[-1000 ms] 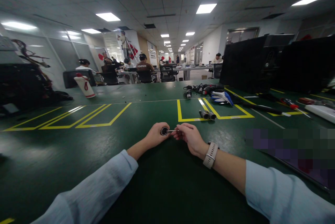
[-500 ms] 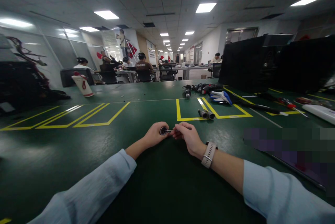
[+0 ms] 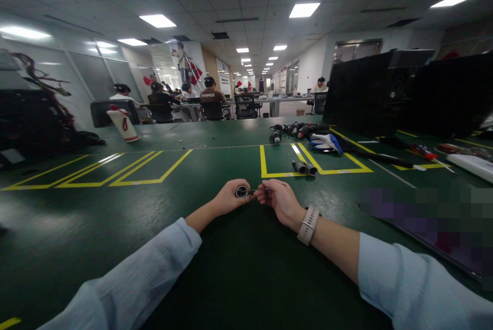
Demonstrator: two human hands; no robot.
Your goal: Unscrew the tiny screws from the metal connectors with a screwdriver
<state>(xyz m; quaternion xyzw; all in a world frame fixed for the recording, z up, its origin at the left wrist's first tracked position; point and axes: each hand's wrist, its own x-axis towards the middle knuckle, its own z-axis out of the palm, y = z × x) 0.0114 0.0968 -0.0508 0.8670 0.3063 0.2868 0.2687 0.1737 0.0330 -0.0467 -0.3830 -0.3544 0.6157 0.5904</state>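
Note:
My left hand [image 3: 228, 199] is closed around a short round metal connector [image 3: 241, 192], its ring-shaped open end facing me. My right hand [image 3: 281, 201], with a watch on its wrist, pinches a small screwdriver [image 3: 252, 190] with a thin shaft. The shaft points left and reaches the connector's right side; whether the tip sits in it I cannot tell. Fingers cover most of the handle. Both hands are close together just above the green table [image 3: 231, 268]. Beyond them lie two similar metal connectors [image 3: 304, 167], side by side near a yellow tape line.
A blue and white glove [image 3: 325, 143] lies beside a heap of dark cables and connectors [image 3: 296, 129]. At right are a red-handled screwdriver [image 3: 429, 154], a white box [image 3: 472, 166] and black monitors [image 3: 358, 93]. A white bottle [image 3: 123, 124] stands at the far left. People sit beyond.
The right hand has turned slightly and its fingers have loosened a little around the screwdriver. The left hand still holds the connector in nearly the same place.

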